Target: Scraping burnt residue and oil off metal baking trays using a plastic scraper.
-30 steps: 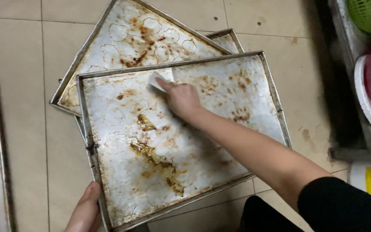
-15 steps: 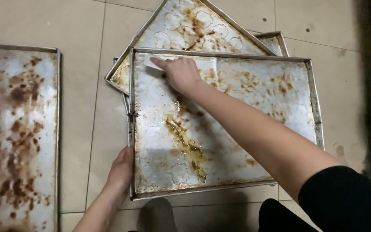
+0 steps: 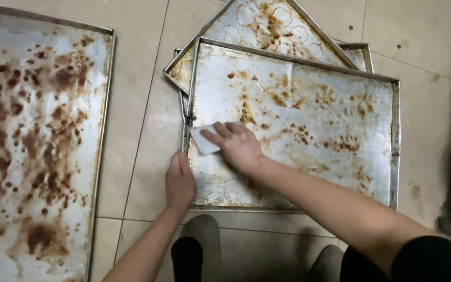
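Here, a person is crouching over a tiled floor (image 3: pixel 137 156), looking down at both bare hands. The left hand (image 3: pixel 179 180) is gripping the near left edge of a large metal baking tray (image 3: pixel 309 104), fingers curled loosely over its rim. Just beyond it and slightly to the right, the right hand (image 3: pixel 238 145) is pressing a small white scraper (image 3: pixel 203 140) flat against the tray's surface, fingers stretched out on top of it near the tray's left rim. Brown baked-on stains are speckling the tray to the right of that hand. Beyond the hands, a second stained tray (image 3: pixel 262 26) is lying underneath, turned at an angle, its corner sticking out. Well to the left of the left hand, another heavily stained tray (image 3: pixel 32 141) is lying flat on the floor.
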